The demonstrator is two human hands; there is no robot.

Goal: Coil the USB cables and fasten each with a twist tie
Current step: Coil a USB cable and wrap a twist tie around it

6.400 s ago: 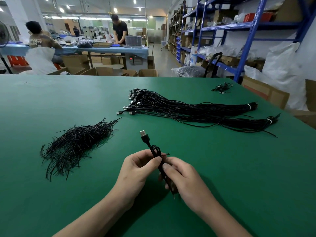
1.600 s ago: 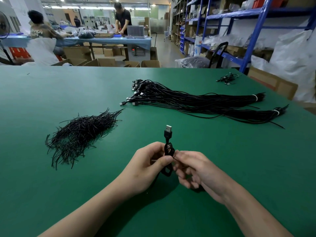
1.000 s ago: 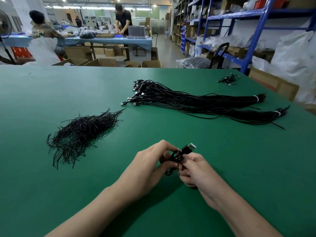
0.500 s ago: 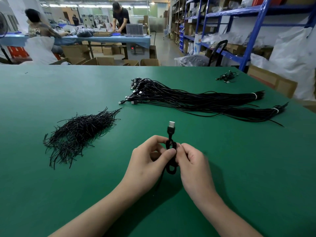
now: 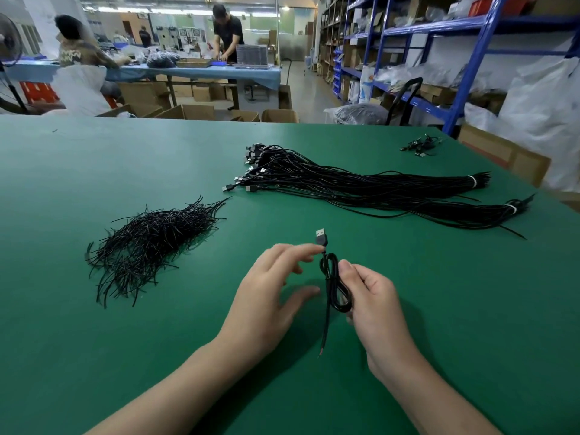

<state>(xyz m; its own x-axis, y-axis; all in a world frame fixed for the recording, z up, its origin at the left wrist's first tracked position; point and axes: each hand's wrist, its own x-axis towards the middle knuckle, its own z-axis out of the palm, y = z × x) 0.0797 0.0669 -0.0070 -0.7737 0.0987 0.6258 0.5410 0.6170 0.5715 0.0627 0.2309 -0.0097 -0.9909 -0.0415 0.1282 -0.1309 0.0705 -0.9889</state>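
My right hand [image 5: 370,296] grips a coiled black USB cable [image 5: 335,287], held upright just above the green table [image 5: 94,356]. Its silver USB plug [image 5: 320,236] points up and away from me, and a loose tail end [image 5: 325,334] hangs down below the coil. My left hand [image 5: 273,290] is beside the coil with fingers spread; its fingertips sit at the cable just under the plug, the thumb apart from the coil. A heap of black twist ties [image 5: 147,246] lies to the left. Two tied bundles of straight USB cables [image 5: 361,186] lie further back.
A few small coiled cables [image 5: 420,146] lie at the table's far right corner. Cardboard boxes [image 5: 502,155] and blue shelving [image 5: 464,64] stand to the right of the table. Two people work at a blue table [image 5: 194,72] in the background.
My left hand has let go of the coil and spread its fingers. The coil now hangs longer from my right hand, with its tail dangling free.
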